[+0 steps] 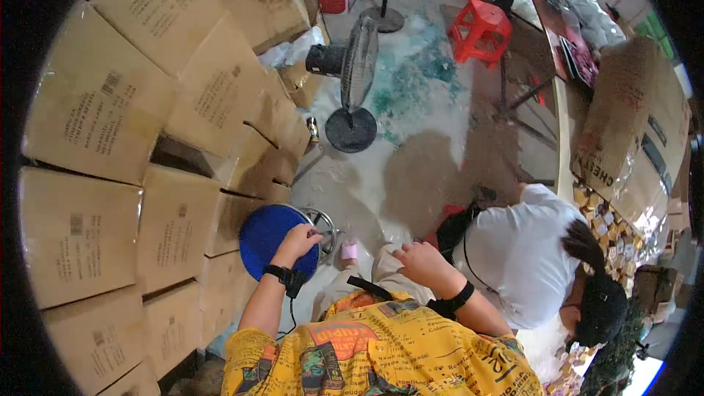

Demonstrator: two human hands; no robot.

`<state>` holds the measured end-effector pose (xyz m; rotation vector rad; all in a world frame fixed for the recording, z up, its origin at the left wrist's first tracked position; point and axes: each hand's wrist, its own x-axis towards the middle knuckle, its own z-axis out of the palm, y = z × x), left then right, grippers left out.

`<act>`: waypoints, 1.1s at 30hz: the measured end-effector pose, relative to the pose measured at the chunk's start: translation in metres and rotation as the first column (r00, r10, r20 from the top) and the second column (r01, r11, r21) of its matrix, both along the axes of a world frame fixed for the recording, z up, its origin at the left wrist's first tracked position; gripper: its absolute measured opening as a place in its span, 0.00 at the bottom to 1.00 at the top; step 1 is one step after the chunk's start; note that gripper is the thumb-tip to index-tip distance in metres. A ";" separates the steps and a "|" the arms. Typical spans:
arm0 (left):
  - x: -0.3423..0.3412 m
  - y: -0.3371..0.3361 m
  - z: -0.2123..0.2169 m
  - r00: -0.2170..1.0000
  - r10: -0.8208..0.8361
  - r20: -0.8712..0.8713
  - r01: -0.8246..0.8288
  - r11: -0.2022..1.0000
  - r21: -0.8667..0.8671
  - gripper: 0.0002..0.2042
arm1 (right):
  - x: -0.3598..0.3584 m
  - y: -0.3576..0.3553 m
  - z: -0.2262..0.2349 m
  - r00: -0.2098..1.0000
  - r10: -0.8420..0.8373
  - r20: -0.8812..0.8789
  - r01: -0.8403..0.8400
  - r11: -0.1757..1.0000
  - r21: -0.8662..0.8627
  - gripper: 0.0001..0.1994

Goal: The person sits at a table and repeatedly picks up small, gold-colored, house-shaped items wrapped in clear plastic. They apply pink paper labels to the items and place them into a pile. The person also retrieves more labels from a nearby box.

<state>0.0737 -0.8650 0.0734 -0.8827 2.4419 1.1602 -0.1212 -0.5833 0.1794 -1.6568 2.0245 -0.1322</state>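
Observation:
My left hand (298, 241) hangs above a round blue stool (268, 238) with a metal ring at its side. The fingers are closed in a pinch; whatever is between them, if anything, does not show. In front of my body, my right hand (427, 264) is bent inward with its fingers curled under. Its back faces up and hides the palm. Dark straps circle both wrists, and a black cable (292, 319) trails from the left one.
Stacked cardboard cartons (84, 231) fill the left side. A black fan (352, 128) stands ahead, with red stools (480, 29) farther off. A co-worker in a white shirt (517, 257) bends close on my right, beside many small yellowish pieces (612, 231) and a large carton (634, 110).

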 end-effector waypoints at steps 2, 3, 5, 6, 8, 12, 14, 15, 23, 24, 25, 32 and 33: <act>-0.014 -0.030 0.000 0.996 0.061 -0.067 -0.061 0.998 0.013 0.18 | -0.013 -0.018 0.007 0.999 0.033 0.013 -0.034 0.999 0.041 0.13; -0.024 -0.042 0.001 0.986 0.093 -0.135 -0.094 0.996 -0.001 0.18 | -0.022 -0.022 0.005 0.999 0.028 -0.041 -0.025 0.998 0.066 0.14; -0.058 -0.068 0.029 0.963 0.168 -0.209 -0.163 0.986 0.044 0.17 | -0.043 -0.030 -0.002 0.989 0.019 -0.143 -0.003 0.994 0.108 0.14; -0.073 -0.088 0.029 0.958 0.136 -0.251 -0.136 0.991 0.015 0.16 | -0.054 -0.038 0.002 0.994 0.017 -0.108 -0.003 0.991 0.132 0.13; -0.109 -0.124 0.034 0.912 0.098 -0.398 -0.162 0.978 -0.128 0.14 | -0.083 -0.053 0.016 0.999 0.008 -0.035 -0.002 0.986 0.169 0.12; -0.213 -0.187 0.072 0.832 0.127 -0.539 -0.296 0.925 -0.239 0.12 | -0.149 -0.066 0.019 0.998 -0.014 -0.054 0.019 0.995 0.100 0.12; -0.264 -0.213 0.089 0.829 0.150 -0.538 -0.337 0.903 -0.268 0.13 | -0.189 -0.079 0.033 0.993 -0.029 -0.114 0.050 0.981 0.190 0.13; -0.283 -0.225 0.095 0.837 0.159 -0.524 -0.347 0.894 -0.283 0.13 | -0.209 -0.080 0.036 0.987 -0.042 -0.157 0.078 0.969 0.233 0.13; -0.394 -0.299 0.113 0.985 0.003 -0.175 -0.083 0.888 -0.453 0.15 | -0.316 -0.049 0.025 0.949 -0.204 -0.238 0.222 0.974 0.051 0.11; -0.403 -0.304 0.112 0.993 -0.011 -0.117 -0.044 0.888 -0.457 0.15 | -0.322 -0.050 0.023 0.946 -0.220 -0.239 0.237 0.970 0.047 0.11; -0.413 -0.309 0.111 0.998 -0.025 -0.058 -0.004 0.888 -0.459 0.15 | -0.327 -0.050 0.026 0.950 -0.253 -0.184 0.271 0.959 0.081 0.11; -0.456 -0.331 0.084 0.986 -0.108 0.129 0.160 0.833 -0.530 0.17 | -0.337 -0.034 0.026 0.924 -0.372 -0.082 0.380 0.918 0.113 0.11; -0.462 -0.327 0.086 0.982 -0.109 0.156 0.176 0.835 -0.522 0.17 | -0.340 -0.031 0.025 0.920 -0.384 -0.081 0.391 0.911 0.129 0.12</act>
